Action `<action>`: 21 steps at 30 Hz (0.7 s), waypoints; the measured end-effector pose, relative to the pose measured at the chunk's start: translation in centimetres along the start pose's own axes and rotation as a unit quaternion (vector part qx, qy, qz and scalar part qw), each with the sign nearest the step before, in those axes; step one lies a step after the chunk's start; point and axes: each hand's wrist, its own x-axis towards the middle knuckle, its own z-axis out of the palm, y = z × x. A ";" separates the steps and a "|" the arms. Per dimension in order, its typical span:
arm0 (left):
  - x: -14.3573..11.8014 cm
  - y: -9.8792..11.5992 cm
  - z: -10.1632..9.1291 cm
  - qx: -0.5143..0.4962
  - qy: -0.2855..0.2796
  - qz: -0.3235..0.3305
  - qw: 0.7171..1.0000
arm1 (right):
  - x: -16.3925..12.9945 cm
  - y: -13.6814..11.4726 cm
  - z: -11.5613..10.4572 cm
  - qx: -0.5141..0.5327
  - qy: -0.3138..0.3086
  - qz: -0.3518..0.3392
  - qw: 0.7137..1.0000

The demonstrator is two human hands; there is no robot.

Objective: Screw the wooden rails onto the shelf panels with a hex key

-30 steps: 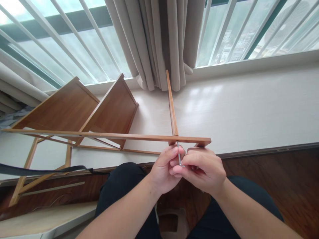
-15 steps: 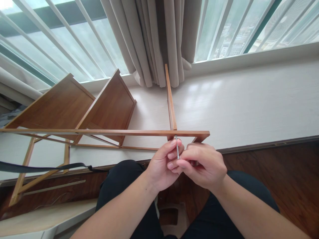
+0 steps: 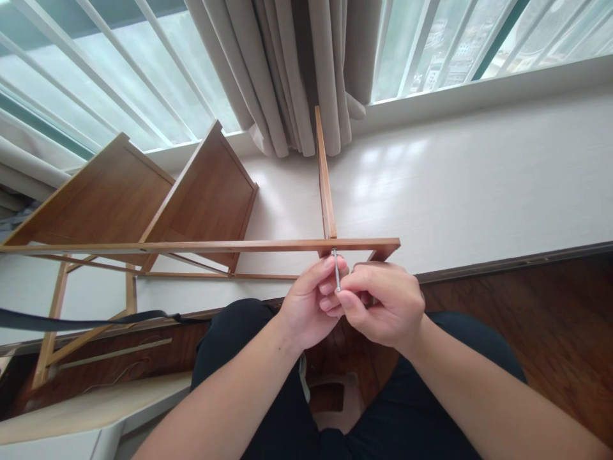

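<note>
Barred window point(image 3: 124, 96) daylight reaches me from beyond the left part of the long wooden rail point(image 3: 258, 246), the mark I read everything against from here. On the rail's far side, left of its middle, two wooden panels point(image 3: 205, 198) slant away above a white ledge point(image 3: 454, 166); a black strap point(image 3: 86, 322) crosses on its near side. Further right, a grey curtain point(image 3: 292, 76) hangs beyond the rail, and a narrow wooden board point(image 3: 324, 179) appears to meet its far edge. Opposite that board, on the near side, is my thin metal rod point(image 3: 336, 271), its long axis pointing outward, roughly square to the rail. My left hand point(image 3: 311, 303) has thumb and fingertips narrowed about the end by the rail; my right hand point(image 3: 383, 300) pinches the outer end, so neither is nearer. Past the rail's right end the ledge continues, with dark floor point(image 3: 507, 306) on its near side.
</note>
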 end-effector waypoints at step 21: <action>0.2 -0.1 0.2 0.013 -0.004 0.013 1.000 | 0.1 -0.2 -0.3 0.063 -0.008 0.034 0.997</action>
